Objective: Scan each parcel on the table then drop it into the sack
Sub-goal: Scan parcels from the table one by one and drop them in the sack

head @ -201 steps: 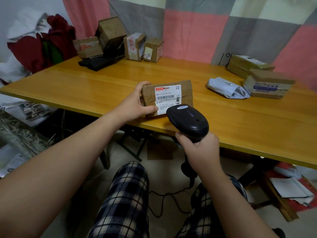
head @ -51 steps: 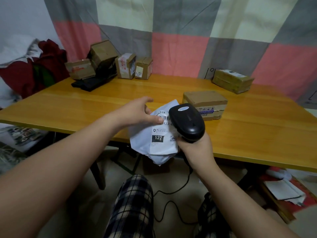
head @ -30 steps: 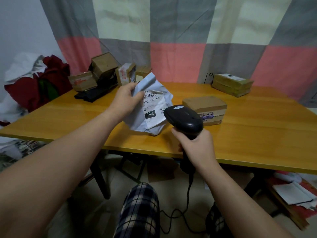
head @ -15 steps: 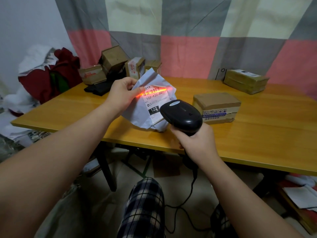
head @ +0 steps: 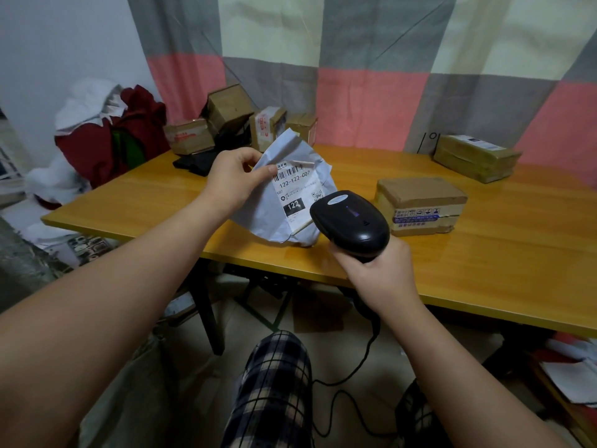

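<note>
While the left hand [head: 232, 180] pinches the white parcel [head: 258, 218] by its top edge, tilting the label [head: 295, 195] toward the scanner [head: 352, 223], its bottom rests near the front edge of the bench [head: 484, 263]. The right hand [head: 379, 274] curls its fingers [head: 344, 257] round the scanner's handle, aiming it at the barcode [head: 288, 172].

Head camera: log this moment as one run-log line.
left hand: pinches white mailer bag, label facing camera | right hand: grips scanner beside label | beam: none visible
</note>
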